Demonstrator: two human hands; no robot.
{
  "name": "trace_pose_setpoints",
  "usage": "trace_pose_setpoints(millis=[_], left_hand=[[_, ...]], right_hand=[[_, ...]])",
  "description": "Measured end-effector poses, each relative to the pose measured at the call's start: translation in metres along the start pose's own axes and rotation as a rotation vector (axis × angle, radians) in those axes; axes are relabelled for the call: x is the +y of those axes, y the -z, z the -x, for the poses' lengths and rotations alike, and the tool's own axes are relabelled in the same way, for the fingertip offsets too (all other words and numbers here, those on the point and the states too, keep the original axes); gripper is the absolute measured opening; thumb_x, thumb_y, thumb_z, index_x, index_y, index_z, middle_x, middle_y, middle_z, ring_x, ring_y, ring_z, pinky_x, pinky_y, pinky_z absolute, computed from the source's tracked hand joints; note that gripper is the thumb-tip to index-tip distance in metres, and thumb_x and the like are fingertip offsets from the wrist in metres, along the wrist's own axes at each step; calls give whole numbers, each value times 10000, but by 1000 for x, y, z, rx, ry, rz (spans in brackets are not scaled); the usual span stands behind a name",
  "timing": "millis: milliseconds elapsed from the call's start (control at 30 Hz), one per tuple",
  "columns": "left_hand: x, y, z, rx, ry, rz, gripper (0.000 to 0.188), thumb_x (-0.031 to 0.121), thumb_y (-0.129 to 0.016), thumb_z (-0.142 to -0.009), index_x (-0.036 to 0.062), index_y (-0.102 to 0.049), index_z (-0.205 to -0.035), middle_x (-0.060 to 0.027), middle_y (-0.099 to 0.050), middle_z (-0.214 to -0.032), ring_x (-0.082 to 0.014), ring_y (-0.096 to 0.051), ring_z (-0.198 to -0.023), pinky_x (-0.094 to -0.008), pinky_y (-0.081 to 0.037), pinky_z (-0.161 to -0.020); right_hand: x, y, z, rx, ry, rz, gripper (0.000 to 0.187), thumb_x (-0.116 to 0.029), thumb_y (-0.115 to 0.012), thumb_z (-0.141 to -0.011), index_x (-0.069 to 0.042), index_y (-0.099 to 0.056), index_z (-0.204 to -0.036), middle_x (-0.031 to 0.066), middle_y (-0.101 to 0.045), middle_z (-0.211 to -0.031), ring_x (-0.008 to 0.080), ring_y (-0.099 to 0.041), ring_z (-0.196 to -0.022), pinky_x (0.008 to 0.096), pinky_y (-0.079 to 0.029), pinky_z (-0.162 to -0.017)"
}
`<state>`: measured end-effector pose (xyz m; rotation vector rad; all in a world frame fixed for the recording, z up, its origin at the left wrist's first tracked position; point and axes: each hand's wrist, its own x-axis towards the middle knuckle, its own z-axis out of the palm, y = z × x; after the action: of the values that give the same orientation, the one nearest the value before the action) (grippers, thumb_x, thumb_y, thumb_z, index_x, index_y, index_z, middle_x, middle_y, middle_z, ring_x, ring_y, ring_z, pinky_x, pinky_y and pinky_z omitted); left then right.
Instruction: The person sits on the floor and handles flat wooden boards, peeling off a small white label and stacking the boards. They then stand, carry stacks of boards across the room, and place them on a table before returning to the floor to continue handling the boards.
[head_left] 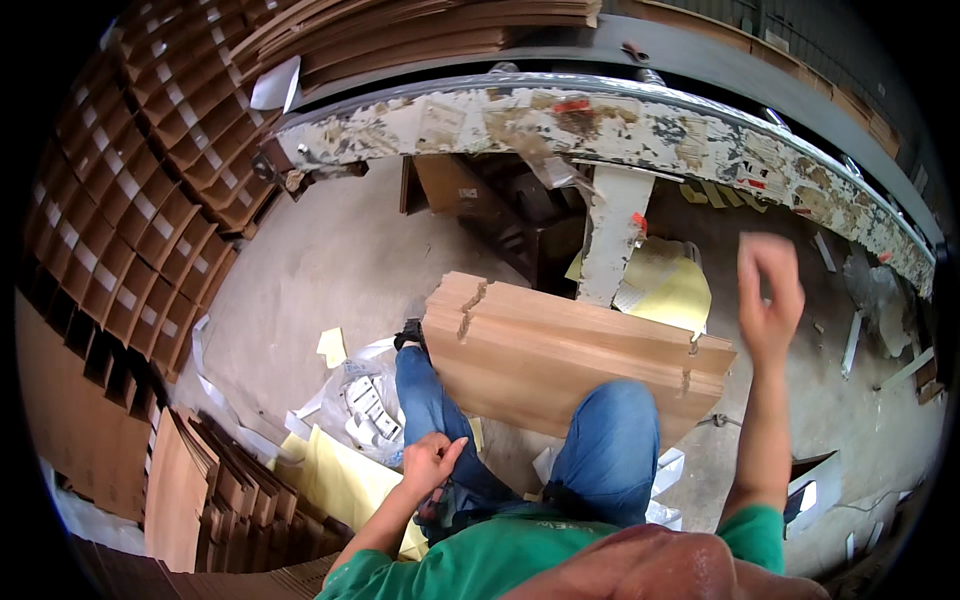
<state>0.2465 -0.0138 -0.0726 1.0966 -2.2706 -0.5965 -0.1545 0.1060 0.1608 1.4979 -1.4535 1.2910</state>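
A stack of flat brown cardboard sheets stands upright against my knees, with a notched or torn line at each end of its upper edge. My left hand is closed above my left thigh, apart from the stack, with nothing visible in it. Out past the stack's right end, my right hand is raised in a pinch, thumb and fingers forming a loop. It is slightly blurred, and whatever it may hold cannot be made out. Neither hand touches the cardboard.
A worn, paint-flaked conveyor frame crosses ahead, its leg just beyond the stack. Partitioned cardboard is piled high at left. Folded cardboard pieces stand near left. Yellow paper and a clear plastic bag litter the floor.
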Motion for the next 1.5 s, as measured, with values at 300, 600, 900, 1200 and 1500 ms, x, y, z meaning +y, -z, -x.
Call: trace_pose_setpoints(millis=[300, 600, 900, 1200, 1500], left_hand=[[14, -30, 9, 44, -28, 264, 313, 234, -695, -726, 35, -536, -545, -96, -520, -540, -234, -497, -451, -299, -363, -440], [104, -97, -1, -552, -526, 609, 273, 341, -640, -758, 77, -591, -802, -74, -560, -790, -250, -571, -724, -341, -460, -603], [130, -122, 22, -566, -779, 412, 406, 410, -616, -727, 50, -507, -881, -149, -522, -826, -326, -542, -776, -411, -450, -630], [133, -142, 31, -568, -874, 674, 249, 281, -550, -806, 65, -486, -699, -118, -575, -628, -339, -570, -561, -454, -458, -494], [120, -105, 13, -604, -806, 823, 237, 249, -530, -815, 49, -487, -695, -137, -575, -659, -359, -567, -610, -475, -445, -530]], right_hand=[[107, -178, -212, -513, -213, 648, 442, -478, -372, -866, -194, -544, -1158, 153, -570, -1084, 342, -492, -1052, 393, -363, -928], [130, -177, -211, -453, -468, 666, 301, -315, -517, -817, -92, -642, -975, 158, -614, -980, 308, -582, -908, 371, -450, -784], [69, -152, -136, 332, 131, 521, 89, -137, -580, -751, -68, -541, -791, 93, -554, -747, 276, -547, -706, 376, -447, -644], [65, -168, -131, 360, -12, 658, 204, -220, -489, -841, -75, -500, -983, 140, -551, -921, 317, -541, -859, 418, -454, -706], [78, -177, -131, 397, 6, 663, 145, -178, -509, -803, -78, -497, -908, 134, -534, -890, 336, -514, -854, 426, -432, -721]])
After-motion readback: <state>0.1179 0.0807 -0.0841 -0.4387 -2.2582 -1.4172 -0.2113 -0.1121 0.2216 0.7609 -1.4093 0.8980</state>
